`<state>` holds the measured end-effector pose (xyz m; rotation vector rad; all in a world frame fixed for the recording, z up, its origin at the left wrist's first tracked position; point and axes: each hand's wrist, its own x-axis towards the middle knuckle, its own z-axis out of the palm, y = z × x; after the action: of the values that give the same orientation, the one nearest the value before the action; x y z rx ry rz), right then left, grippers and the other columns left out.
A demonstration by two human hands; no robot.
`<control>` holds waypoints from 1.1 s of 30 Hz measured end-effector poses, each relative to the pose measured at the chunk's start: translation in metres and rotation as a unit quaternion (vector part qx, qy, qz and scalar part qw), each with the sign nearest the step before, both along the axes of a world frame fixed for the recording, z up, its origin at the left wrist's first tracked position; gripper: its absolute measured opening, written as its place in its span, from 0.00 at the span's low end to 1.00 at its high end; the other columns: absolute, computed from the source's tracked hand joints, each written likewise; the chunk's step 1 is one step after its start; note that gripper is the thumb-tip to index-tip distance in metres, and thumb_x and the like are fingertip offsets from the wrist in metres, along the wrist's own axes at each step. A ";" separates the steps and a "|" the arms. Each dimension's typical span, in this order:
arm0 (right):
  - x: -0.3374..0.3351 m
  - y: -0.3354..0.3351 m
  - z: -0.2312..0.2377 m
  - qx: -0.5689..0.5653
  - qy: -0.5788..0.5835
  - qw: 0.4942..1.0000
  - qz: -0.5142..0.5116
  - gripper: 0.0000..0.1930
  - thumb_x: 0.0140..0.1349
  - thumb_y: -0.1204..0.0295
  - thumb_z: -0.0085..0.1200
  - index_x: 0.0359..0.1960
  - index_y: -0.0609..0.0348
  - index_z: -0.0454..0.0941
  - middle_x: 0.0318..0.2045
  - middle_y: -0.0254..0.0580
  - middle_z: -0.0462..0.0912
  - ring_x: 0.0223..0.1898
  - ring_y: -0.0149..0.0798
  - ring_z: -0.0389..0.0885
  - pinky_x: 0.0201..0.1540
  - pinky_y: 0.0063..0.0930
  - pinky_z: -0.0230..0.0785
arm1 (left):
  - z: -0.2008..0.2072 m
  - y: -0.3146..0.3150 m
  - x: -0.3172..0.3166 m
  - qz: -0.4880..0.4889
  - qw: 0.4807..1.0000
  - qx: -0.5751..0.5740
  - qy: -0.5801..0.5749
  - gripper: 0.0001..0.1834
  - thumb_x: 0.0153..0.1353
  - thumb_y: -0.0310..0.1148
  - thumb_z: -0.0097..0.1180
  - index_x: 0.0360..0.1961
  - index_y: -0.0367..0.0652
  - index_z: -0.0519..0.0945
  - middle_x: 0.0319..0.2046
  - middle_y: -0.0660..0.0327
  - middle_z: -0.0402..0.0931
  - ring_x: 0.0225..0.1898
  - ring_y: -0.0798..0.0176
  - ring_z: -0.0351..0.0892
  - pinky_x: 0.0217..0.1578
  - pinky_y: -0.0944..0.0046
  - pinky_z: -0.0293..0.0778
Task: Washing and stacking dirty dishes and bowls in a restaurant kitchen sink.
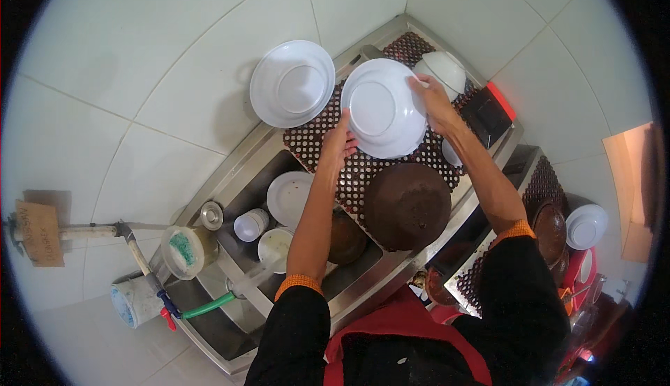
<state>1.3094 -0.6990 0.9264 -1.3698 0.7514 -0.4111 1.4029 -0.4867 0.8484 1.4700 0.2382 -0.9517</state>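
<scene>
- Bowl of glossy white (377,107), round and broad-rimmed, is held between both bare hands above a dark mat, its ringed face turned toward the camera; whether its far edge touches anything beneath cannot be told.
- Left hand (338,147) grasps the bowl's left near edge, thumb along the rim and fingers curled lower down.
- Right hand (436,103) grasps the opposite edge, farther from the body, its fingers bent over the rim.
- Second white round bowl (292,84) leans against the wall, just left of the held one.
- Dark brown perforated mat (307,142), patterned with pale holes, covers the metal drainboard under the hands.
- Large dark brown round vessel (408,206) rests on the mat, nearer to the body.
- White rounded bowls (444,72) sit beyond the right hand, near a black item with a red edge (488,115).
- Stainless steel sink (234,190) lies to the left, holding a white round plate (287,197), a small white cup (248,227) and a white bowl with residue (275,248).
- Green flexible hose (209,307) reaches the sink beside a pale round tub (197,264) containing a green scrubber (181,248).
- Pale square-cut tiles (223,9) line the corner walls.
</scene>
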 end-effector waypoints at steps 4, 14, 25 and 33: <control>-0.009 0.041 0.027 0.150 -0.025 0.972 0.181 0.17 0.57 0.73 0.59 0.45 0.72 0.75 0.37 0.48 0.82 0.32 0.36 0.82 0.37 0.29 0.76 | 0.032 0.003 -0.016 0.059 0.988 0.000 -0.139 0.48 0.48 0.65 0.60 0.51 0.29 0.67 0.40 0.53 0.71 0.35 0.63 0.72 0.34 0.65 0.72; 0.000 0.128 0.027 -0.267 0.025 0.939 0.214 0.12 0.49 0.74 0.61 0.36 0.68 0.81 0.31 0.42 0.84 0.30 0.33 0.79 0.36 0.30 0.70 | 0.085 0.010 -0.023 0.053 0.916 0.008 -0.398 0.58 0.49 0.57 0.64 0.68 0.32 0.46 0.67 0.32 0.37 0.70 0.40 0.32 0.67 0.49 0.37; -0.010 0.118 0.018 -0.076 -0.116 0.930 0.339 0.16 0.67 0.64 0.48 0.43 0.67 0.77 0.30 0.32 0.78 0.31 0.22 0.71 0.35 0.18 0.66 | 0.103 0.028 -0.022 0.003 0.824 0.065 -0.563 0.31 0.64 0.44 0.45 0.58 0.26 0.65 0.60 0.28 0.54 0.63 0.33 0.55 0.63 0.50 0.53; -0.011 0.127 0.019 -0.008 -0.166 0.940 0.298 0.22 0.60 0.81 0.41 0.58 0.65 0.66 0.44 0.36 0.79 0.39 0.24 0.74 0.39 0.18 0.68 | 0.112 0.019 -0.018 -0.046 0.812 0.060 -0.579 0.29 0.64 0.40 0.41 0.55 0.20 0.65 0.56 0.27 0.61 0.59 0.33 0.62 0.60 0.50 0.58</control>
<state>1.2980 -0.5716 0.9453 -1.4205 0.0376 -0.1564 1.3848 -0.4679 0.9607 1.9345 -0.6894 0.0291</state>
